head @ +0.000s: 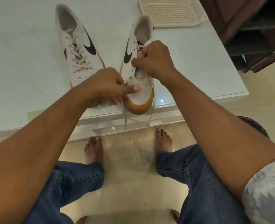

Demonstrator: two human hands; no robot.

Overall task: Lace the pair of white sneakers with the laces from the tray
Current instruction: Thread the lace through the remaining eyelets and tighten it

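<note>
Two white sneakers with black swooshes and tan soles lie on a pale table (28, 65). The left sneaker (76, 46) is laced from toe to collar. The right sneaker (139, 75) has its toe over the table's front edge, and most of its eyelets stand open. A white lace (150, 113) runs through its lowest eyelets, and both ends hang down to the floor. My left hand (106, 85) grips the toe end of the right sneaker, thumb across the toe cap. My right hand (151, 59) pinches the lace at the eyelets over the tongue.
A white perforated plastic tray (170, 13) stands at the table's back right. A dark wooden shelf unit (255, 33) is to the right of the table. Below the front edge are my knees in jeans and bare feet on a tiled floor.
</note>
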